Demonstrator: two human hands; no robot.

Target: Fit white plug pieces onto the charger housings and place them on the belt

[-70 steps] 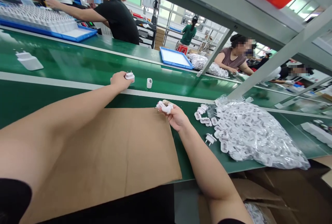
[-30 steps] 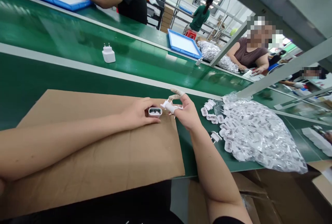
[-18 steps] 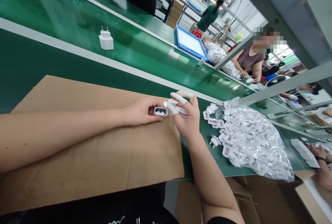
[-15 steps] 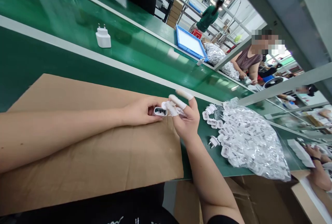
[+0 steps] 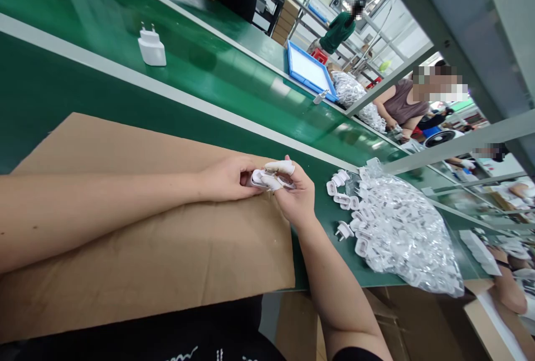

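Note:
My left hand point(image 5: 225, 179) is closed around a white charger housing point(image 5: 256, 180), held above the right part of a brown cardboard sheet point(image 5: 175, 249). My right hand point(image 5: 296, 193), with white finger cots on several fingers, pinches a white piece against the housing's end. That piece is mostly covered by the fingers, but looks like a charger's plug cover. Right of this hand, loose white plug covers point(image 5: 343, 200) lie on the green table beside a clear plastic bag point(image 5: 412, 227) full of similar white parts.
Beyond a pale rail, a white two-pin charger point(image 5: 151, 50) stands on the green conveyor belt point(image 5: 200, 66). A smaller charger point(image 5: 320, 97) is farther along, near a blue tray point(image 5: 311, 74). Co-workers sit across and to the right. A slanting metal frame point(image 5: 460, 144) crosses the right side.
My right fingers have gone from spread to closed around the white piece. The housing's open end, dark inside before, is now covered by it. The charger on the belt has shifted left.

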